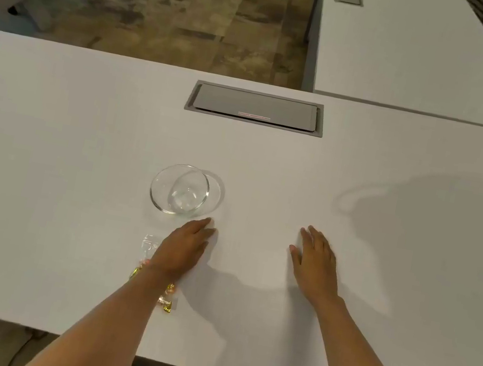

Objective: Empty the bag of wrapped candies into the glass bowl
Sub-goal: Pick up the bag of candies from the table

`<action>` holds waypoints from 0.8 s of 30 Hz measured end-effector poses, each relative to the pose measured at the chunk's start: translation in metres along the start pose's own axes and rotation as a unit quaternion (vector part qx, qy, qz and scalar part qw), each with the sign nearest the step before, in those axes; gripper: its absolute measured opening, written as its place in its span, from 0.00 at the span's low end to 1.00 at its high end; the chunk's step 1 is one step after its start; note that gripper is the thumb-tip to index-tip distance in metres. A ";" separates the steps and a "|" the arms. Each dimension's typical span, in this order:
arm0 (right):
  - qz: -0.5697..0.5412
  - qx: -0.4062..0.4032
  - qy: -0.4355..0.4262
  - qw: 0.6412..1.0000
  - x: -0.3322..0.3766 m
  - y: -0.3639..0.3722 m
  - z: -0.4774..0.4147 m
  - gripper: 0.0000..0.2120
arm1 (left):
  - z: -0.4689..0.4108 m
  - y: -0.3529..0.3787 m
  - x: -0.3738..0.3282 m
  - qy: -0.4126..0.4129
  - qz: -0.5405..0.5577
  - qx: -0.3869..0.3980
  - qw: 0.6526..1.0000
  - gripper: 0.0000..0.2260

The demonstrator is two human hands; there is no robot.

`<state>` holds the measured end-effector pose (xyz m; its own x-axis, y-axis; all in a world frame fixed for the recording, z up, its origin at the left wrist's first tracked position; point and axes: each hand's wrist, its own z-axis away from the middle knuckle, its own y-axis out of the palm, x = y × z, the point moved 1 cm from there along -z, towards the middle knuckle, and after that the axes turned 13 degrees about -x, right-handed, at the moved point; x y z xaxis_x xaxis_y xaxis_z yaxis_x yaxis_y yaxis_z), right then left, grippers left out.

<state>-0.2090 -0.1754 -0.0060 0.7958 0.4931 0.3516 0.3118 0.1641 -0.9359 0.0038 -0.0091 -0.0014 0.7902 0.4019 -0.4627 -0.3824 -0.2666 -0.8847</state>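
Observation:
A clear glass bowl stands empty on the white table, left of centre. Just below it my left hand lies flat on the table, fingers together, holding nothing. A clear plastic bag of wrapped candies lies under and beside my left wrist; gold and orange wrappers show on both sides of the forearm, and the bag's middle is hidden by the arm. My right hand rests flat on the table to the right, fingers slightly spread, with nothing in it.
A grey cable hatch is set into the table behind the bowl. A second white desk stands at the back right. The table's near edge runs under my forearms. Patterned floor lies beyond the table.

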 end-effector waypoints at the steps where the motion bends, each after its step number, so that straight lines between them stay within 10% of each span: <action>1: -0.004 -0.009 -0.003 1.000 0.001 -0.001 0.001 0.23 | 0.003 -0.003 0.005 -0.014 0.000 -0.010 1.000 0.17; 24: -0.087 -0.028 -0.027 0.995 0.027 0.008 0.010 0.18 | 0.014 -0.046 0.057 -0.164 0.108 0.028 0.980 0.04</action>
<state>-0.1901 -0.1517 -0.0045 0.6986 0.5061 0.5059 0.4731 0.2037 -0.8571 0.0600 0.0381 0.0117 0.4957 0.6031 -0.6249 -0.5567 -0.3316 -0.7616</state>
